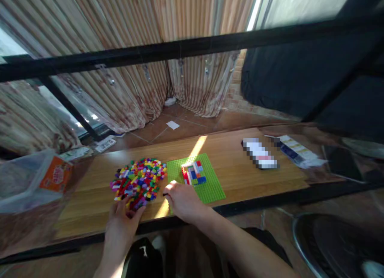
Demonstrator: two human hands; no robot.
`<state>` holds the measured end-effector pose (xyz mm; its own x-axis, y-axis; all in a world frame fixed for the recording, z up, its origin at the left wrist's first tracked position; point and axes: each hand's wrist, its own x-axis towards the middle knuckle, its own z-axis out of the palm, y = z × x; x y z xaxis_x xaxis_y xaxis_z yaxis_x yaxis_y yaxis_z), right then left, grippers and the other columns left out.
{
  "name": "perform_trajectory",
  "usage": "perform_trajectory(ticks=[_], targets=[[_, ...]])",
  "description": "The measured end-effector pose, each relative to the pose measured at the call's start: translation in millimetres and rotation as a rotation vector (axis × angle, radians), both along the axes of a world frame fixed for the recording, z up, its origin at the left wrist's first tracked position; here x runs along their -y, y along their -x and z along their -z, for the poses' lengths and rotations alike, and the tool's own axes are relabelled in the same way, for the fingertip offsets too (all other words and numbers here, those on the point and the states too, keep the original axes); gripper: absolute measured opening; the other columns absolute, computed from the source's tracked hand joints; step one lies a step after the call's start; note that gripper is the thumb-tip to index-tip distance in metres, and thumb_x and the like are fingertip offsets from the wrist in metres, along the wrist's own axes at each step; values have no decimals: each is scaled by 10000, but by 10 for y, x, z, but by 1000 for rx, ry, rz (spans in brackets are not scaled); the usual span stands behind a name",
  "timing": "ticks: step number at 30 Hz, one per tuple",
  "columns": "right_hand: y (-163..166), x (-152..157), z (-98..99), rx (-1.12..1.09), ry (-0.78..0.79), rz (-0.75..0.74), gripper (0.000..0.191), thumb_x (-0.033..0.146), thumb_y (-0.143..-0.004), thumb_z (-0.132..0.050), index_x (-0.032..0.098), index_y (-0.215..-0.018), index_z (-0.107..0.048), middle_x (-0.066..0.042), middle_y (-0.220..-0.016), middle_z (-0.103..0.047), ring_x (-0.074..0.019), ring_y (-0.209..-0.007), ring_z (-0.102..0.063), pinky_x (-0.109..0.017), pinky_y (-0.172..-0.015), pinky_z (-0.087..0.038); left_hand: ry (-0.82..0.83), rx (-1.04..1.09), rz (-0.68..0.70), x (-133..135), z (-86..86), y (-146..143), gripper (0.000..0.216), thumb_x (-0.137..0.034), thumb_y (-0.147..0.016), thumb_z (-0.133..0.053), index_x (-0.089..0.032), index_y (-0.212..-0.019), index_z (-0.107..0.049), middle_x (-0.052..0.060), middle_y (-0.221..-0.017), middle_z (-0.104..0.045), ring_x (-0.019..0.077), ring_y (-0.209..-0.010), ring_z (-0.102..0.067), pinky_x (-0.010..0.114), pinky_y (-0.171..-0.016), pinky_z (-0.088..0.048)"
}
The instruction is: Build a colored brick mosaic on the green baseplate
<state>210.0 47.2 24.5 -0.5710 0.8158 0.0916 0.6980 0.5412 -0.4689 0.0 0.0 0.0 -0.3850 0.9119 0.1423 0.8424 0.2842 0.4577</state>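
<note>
A heap of small coloured bricks [138, 182] lies on the wooden table [240, 170]. Right of it sits a green baseplate [210, 186] with a small patch of red, white, blue and yellow bricks [193, 173] built on it. My left hand [121, 218] rests at the heap's near edge, fingers curled into the bricks; what they grip is hidden. My right hand [183, 200] hovers at the baseplate's near left corner, fingers pinched on a small dark piece.
A clear plastic container with an orange label [36, 182] stands at the table's left end. A blurred flat object [259, 153] and a blue-and-white box [297, 151] lie at the far right. Black metal bars [192, 46] cross overhead; curtains hang behind.
</note>
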Motion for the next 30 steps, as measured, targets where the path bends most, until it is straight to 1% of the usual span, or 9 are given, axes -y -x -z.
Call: perform_trajectory(ticks=[5,8,11,15,19,23,27,30], targets=[[-8,-23,-21,0,11,2,270,224,-959,-406,183,-965,-672,-75,-962,-687,-179,-847,-648,-278,-662,-439,5,-32,-3,-38,27,17,546,-526,-765,-515,-164,-1162,-608,90,-983,-638,245,-776,-648,368,-717,-529],[-15,-25,-23,-20,14,17,263,236,-961,-415,190,-974,-674,-73,-979,-686,-176,-858,-646,-276,-671,-442,-8,-35,21,-25,49,20,505,-472,-797,-518,-164,-1192,-583,92,-1028,-637,222,-770,-655,342,-727,-533],[-23,-23,-31,-26,17,28,265,243,-966,-421,190,-986,-680,-78,-984,-685,-176,-856,-646,-278,-676,-449,-37,-16,25,19,73,1,497,-426,-799,-526,-155,-1215,-559,108,-1103,-618,192,-719,-654,331,-725,-540],[-37,-19,-50,-17,8,26,264,235,-970,-427,176,-1000,-683,-89,-980,-688,-175,-848,-651,-274,-670,-453,-44,-20,25,52,109,-55,595,-476,-777,-590,-174,-1285,-518,114,-1180,-585,163,-646,-634,347,-715,-550],[-47,-19,-48,-25,2,22,260,233,-969,-432,177,-1009,-682,-86,-982,-691,-176,-855,-652,-273,-683,-459,-48,-30,27,14,119,-96,660,-496,-733,-646,-159,-1286,-522,122,-1200,-563,147,-600,-606,366,-714,-558],[-48,-25,-23,-46,8,29,248,224,-961,-443,186,-1001,-684,-83,-990,-690,-176,-865,-649,-280,-705,-465,-59,-22,42,-24,93,-102,601,-471,-779,-618,-147,-1276,-520,143,-1222,-552,135,-559,-585,375,-682,-560],[-54,-22,-18,-61,-1,32,243,216,-959,-449,177,-1015,-683,-90,-999,-690,-181,-872,-652,-288,-711,-462,-107,-37,52,-48,79,-85,501,-421,-835,-585,-147,-1251,-532,154,-1224,-568,139,-589,-599,359,-681,-560],[-65,-22,-26,-54,0,32,251,215,-963,-441,172,-1022,-681,-91,-1006,-689,-182,-873,-656,-282,-706,-459,-132,-33,63,-57,79,-74,481,-422,-850,-577,-147,-1242,-538,164,-1252,-557,134,-600,-607,357,-692,-566]])
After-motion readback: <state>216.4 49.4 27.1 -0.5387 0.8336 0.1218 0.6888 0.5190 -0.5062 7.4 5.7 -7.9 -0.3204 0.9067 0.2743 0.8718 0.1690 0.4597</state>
